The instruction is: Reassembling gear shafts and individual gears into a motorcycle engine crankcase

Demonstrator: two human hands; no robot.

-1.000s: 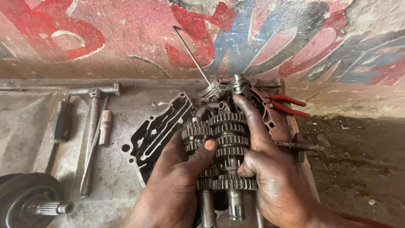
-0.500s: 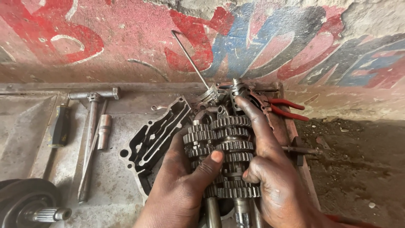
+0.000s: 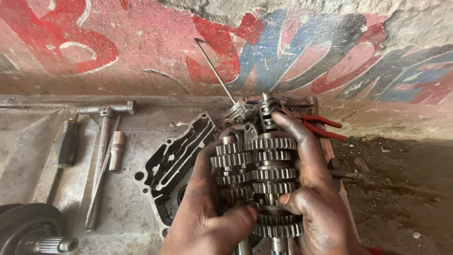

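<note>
Two stacked gear shafts (image 3: 255,182) sit side by side between both hands, held as one cluster above the dark engine case half (image 3: 172,163). The left hand (image 3: 207,212) wraps the left-hand shaft from outside: its palm lies against the smaller gears, and its thumb (image 3: 238,217) crosses over the front of the cluster near the lower gears. The remaining left fingers go behind the gears and cannot be seen. The right hand (image 3: 316,198) closes on the right-hand shaft, its thumb (image 3: 290,198) pressing in between two gears at mid-height, while its forefinger (image 3: 295,137) stretches up along the outer side of the top gear to touch the slotted shift drum (image 3: 266,115) above. Both hands are therefore clamped on the cluster, not spread loose.

The lower shaft ends run off the bottom edge, as do both wrists. How the gears mesh behind the thumbs is hard to make out, and the case opening under the cluster is covered by the hands.

Beyond the forefinger tip, red-handled pliers (image 3: 321,127) lie partly behind the right hand. Above the fingertips a thin metal rod (image 3: 214,71) leans against the painted wall (image 3: 141,47). Well left of the left hand lie a T-handle wrench (image 3: 101,156), a socket (image 3: 116,150) and a dark-handled screwdriver (image 3: 67,141); a splined wheel part (image 3: 33,233) is cut off at the lower left corner.
</note>
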